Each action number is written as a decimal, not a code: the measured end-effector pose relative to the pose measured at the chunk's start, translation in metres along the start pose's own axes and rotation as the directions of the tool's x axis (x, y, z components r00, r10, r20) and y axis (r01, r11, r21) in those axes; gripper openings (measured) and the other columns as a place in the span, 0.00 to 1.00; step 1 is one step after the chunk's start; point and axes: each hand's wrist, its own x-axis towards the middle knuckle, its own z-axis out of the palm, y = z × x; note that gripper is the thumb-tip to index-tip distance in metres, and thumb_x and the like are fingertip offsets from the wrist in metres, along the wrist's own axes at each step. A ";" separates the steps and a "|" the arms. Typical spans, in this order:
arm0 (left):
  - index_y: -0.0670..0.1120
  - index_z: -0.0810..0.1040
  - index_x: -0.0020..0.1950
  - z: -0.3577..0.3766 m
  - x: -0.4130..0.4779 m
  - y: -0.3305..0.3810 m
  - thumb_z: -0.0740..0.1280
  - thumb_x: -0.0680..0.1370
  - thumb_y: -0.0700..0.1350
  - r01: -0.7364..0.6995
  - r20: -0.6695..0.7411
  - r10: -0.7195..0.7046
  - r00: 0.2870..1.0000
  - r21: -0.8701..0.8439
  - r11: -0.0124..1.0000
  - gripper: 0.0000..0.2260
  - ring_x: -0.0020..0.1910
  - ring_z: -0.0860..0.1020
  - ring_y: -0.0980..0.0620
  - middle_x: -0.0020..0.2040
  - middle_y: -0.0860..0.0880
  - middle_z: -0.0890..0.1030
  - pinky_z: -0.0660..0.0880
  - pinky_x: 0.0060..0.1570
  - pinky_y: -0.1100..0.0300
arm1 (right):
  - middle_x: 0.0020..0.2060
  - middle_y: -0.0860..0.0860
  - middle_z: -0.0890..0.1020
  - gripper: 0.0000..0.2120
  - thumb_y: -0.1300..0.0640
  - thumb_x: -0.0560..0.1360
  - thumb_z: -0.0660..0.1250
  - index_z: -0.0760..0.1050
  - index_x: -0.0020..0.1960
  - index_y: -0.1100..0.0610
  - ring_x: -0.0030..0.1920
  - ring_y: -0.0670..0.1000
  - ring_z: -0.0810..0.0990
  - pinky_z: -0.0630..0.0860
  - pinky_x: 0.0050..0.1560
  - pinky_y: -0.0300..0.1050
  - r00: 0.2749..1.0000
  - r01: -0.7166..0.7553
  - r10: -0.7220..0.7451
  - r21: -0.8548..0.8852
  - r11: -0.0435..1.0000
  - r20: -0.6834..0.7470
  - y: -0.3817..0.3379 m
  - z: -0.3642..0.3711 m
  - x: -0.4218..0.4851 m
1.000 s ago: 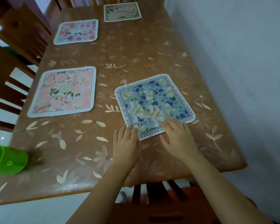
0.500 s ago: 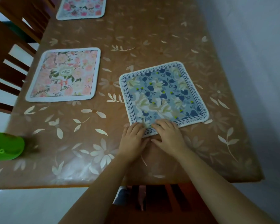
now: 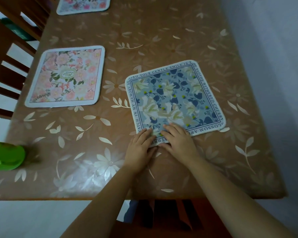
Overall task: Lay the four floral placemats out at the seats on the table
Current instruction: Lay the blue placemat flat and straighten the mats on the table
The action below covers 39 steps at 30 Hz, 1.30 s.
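Observation:
A blue floral placemat point(image 3: 174, 98) with lettering round its border lies flat and slightly turned on the brown flowered table point(image 3: 162, 36), near its front right. My left hand point(image 3: 139, 146) and my right hand point(image 3: 179, 140) rest side by side, palms down, on the mat's near corner, fingers flat on it. A pink floral placemat point(image 3: 67, 76) lies at the left by a chair. Another pink one point(image 3: 83, 5) shows at the top edge, cut off by the frame.
A green cup point(image 3: 6, 157) lies on its side at the table's left front edge. Wooden chairs point(image 3: 9, 54) stand along the left side, and another chair point(image 3: 162, 219) sits under the near edge. A pale wall point(image 3: 273, 66) runs along the table's right side.
My hands have drawn closer together on the blue mat's near corner. The view has tilted down, so the far placemats have slid out of the top.

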 end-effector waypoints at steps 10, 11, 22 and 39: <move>0.41 0.82 0.49 -0.010 0.005 0.006 0.73 0.69 0.38 0.105 -0.100 -0.136 0.986 -0.263 0.959 0.09 0.52 0.80 0.50 0.49 0.44 0.83 0.74 0.55 0.57 | 0.51 0.56 0.81 0.12 0.58 0.70 0.71 0.79 0.51 0.61 0.56 0.57 0.76 0.71 0.58 0.53 0.996 -0.090 0.088 0.254 0.963 0.019 -0.009 -0.003 0.000; 0.42 0.83 0.48 -0.012 0.006 0.007 0.72 0.70 0.38 0.117 -0.101 -0.150 0.984 -0.277 0.954 0.08 0.48 0.81 0.51 0.47 0.45 0.84 0.76 0.51 0.57 | 0.49 0.56 0.81 0.10 0.60 0.70 0.70 0.79 0.51 0.61 0.53 0.57 0.77 0.72 0.56 0.52 0.997 -0.078 0.077 0.261 0.962 0.013 -0.013 -0.003 0.000; 0.43 0.81 0.46 -0.026 0.006 0.019 0.72 0.69 0.37 0.125 -0.129 -0.160 0.979 -0.247 0.961 0.07 0.43 0.75 0.53 0.43 0.47 0.82 0.69 0.44 0.69 | 0.42 0.58 0.78 0.04 0.66 0.73 0.65 0.78 0.45 0.65 0.43 0.56 0.76 0.67 0.42 0.39 0.969 -0.222 0.246 0.387 0.895 -0.013 -0.025 -0.015 -0.010; 0.39 0.80 0.51 -0.011 -0.015 -0.002 0.74 0.68 0.38 0.094 -0.097 -0.117 0.988 -0.215 0.972 0.13 0.54 0.74 0.48 0.52 0.43 0.79 0.68 0.56 0.63 | 0.47 0.57 0.78 0.16 0.59 0.65 0.74 0.77 0.51 0.62 0.51 0.58 0.75 0.71 0.53 0.53 0.988 -0.139 0.150 0.202 0.969 -0.039 -0.031 0.011 -0.002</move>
